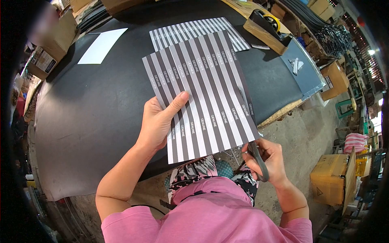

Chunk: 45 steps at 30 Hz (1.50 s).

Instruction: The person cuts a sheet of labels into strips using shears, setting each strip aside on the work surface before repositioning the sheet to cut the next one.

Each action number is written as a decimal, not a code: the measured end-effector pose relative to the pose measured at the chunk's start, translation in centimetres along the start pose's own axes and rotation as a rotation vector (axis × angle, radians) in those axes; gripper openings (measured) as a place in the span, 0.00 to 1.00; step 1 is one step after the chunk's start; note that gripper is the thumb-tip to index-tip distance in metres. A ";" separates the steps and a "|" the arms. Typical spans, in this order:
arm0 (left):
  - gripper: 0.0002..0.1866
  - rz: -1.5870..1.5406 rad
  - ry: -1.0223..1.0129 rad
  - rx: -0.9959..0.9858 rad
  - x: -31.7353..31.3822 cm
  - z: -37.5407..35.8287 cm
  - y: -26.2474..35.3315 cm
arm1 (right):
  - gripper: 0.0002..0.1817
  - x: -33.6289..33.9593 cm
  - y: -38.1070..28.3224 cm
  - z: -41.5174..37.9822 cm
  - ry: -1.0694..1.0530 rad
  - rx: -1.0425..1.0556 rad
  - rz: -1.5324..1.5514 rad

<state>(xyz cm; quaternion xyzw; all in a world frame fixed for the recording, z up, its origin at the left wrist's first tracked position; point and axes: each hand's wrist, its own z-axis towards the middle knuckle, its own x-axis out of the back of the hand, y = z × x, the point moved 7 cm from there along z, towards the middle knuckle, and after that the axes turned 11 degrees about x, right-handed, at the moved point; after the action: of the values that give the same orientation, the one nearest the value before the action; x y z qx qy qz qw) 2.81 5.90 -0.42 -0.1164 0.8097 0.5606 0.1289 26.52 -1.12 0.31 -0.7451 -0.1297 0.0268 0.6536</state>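
Note:
My left hand grips a black-and-silver striped sheet printed "GENUINE LEATHER", its thumb lying on top and the fingers hidden underneath. The sheet is held up and tilted over the front of the dark table. At its lower right corner, my right hand is closed around the black handles of a pair of scissors. Most of the blades are hidden by the sheet; a narrow gap shows near its right edge, by the outermost stripe. Behind it, another striped sheet lies on the table.
The dark table top carries a white sheet at the back left and a tape dispenser at the back right. Small metal pieces rest on a grey panel. Cardboard boxes stand on the floor at right.

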 end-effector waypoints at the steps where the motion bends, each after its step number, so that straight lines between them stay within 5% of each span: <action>1: 0.15 -0.009 -0.005 0.002 0.0 0.0 0.0 | 0.09 0.0 0.0 0.0 0.000 -0.006 -0.002; 11: 0.15 0.019 0.044 -0.058 0.1 0.1 0.2 | 0.11 -0.1 0.3 0.5 -0.081 -0.084 0.114; 17: 0.13 0.244 0.125 -0.274 0.4 -0.4 1.5 | 0.13 -0.3 -0.3 0.7 -0.193 -0.119 0.251; 45: 0.14 0.260 0.093 -0.277 0.2 -0.4 1.6 | 0.21 0.0 -0.1 1.1 -0.218 -0.116 0.407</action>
<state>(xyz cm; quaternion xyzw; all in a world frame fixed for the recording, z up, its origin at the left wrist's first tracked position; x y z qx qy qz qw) 2.07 6.09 1.01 -0.0532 0.7379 0.6728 0.0007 26.23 -0.08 0.28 -0.7848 -0.0481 0.2309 0.5731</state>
